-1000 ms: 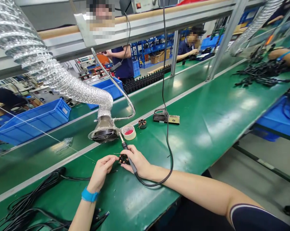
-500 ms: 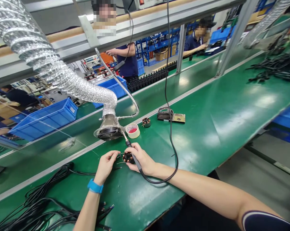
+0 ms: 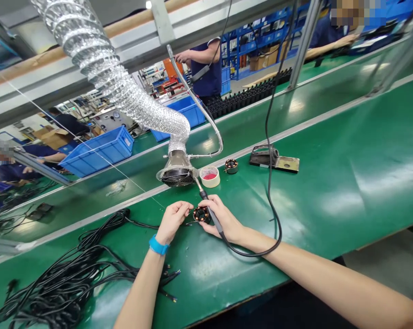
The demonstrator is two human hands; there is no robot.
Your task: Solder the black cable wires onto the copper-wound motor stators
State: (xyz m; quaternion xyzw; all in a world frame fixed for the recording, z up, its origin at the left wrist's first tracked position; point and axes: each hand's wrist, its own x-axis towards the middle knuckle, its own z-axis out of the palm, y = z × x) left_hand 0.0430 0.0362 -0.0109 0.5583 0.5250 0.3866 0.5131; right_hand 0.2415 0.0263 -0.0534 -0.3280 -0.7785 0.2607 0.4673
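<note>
My right hand (image 3: 225, 221) holds a soldering iron (image 3: 215, 220), its tip pointing up and away toward the fan hood. Thumb and fingers of the same hand also grip a small black stator (image 3: 201, 214) with copper windings. Beside it, my left hand (image 3: 174, 219) is closed in a pinch at a thin wire by the stator's left side; the wire's end is too small to make out. A black cable (image 3: 141, 224) runs from the bundle to behind my left hand. Another stator (image 3: 231, 166) stands farther back.
A fan hood (image 3: 177, 173) on a foil duct hangs just beyond my hands. Near it are a roll of tape (image 3: 209, 177) and an iron stand (image 3: 275, 160). Black cables (image 3: 72, 274) lie at left. Co-workers and blue bins (image 3: 98, 151) are across the bench.
The view has turned left, so everything sits farther right in the picture. My left fingers have curled in closer around the pinch. My right hand keeps its hold on the iron and stator.
</note>
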